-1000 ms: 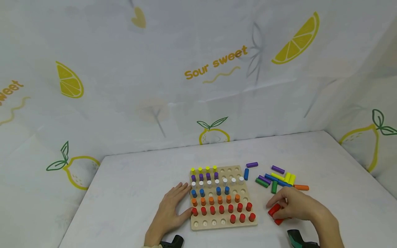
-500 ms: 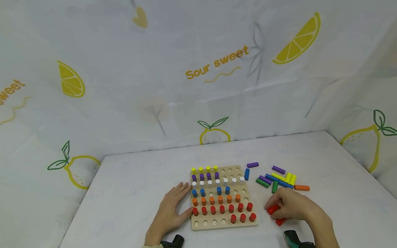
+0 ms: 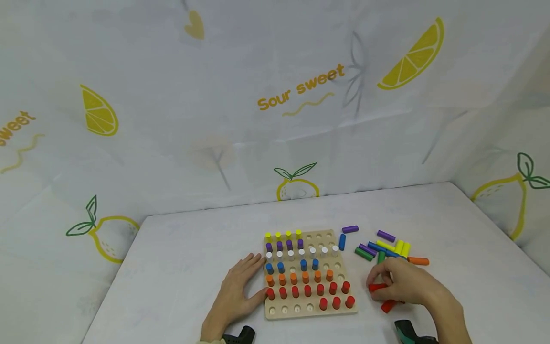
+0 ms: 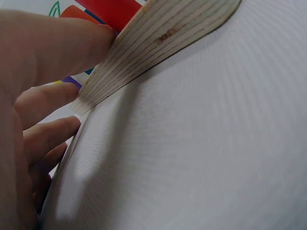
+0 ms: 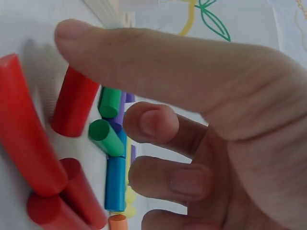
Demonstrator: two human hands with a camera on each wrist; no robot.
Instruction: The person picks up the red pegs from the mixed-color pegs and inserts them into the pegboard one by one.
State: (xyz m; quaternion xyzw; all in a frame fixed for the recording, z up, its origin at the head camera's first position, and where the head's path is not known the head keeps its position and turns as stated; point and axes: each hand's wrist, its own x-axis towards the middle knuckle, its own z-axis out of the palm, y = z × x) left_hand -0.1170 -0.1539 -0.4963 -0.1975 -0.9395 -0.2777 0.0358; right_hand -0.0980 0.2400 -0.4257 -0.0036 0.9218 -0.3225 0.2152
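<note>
A light wooden peg board (image 3: 301, 315) stands mid-table with rows of coloured pegs upright in its holes. My left hand (image 3: 236, 284) rests flat beside it, thumb and fingertips at its left edge; the left wrist view shows the layered board side (image 4: 158, 40). Right of the board, my right hand (image 3: 410, 283) is low over a red peg (image 3: 376, 287). In the right wrist view the straight thumb overlaps one end of that red peg (image 5: 74, 108), while the other fingers curl loosely apart from it. More red pegs (image 5: 29, 129) lie close by, partly under the hand.
Loose pegs lie beyond my right hand: green (image 3: 364, 253), purple (image 3: 386, 235), yellow (image 3: 385, 245) and orange (image 3: 418, 261). A blue peg (image 3: 342, 241) and a purple peg (image 3: 350, 229) lie by the board's far right corner. A lemon-print cloth (image 3: 206, 119) hangs behind.
My right hand has shifted slightly left and away from me, and the red peg at its thumb has turned a little. The left hand and the board stay put.
</note>
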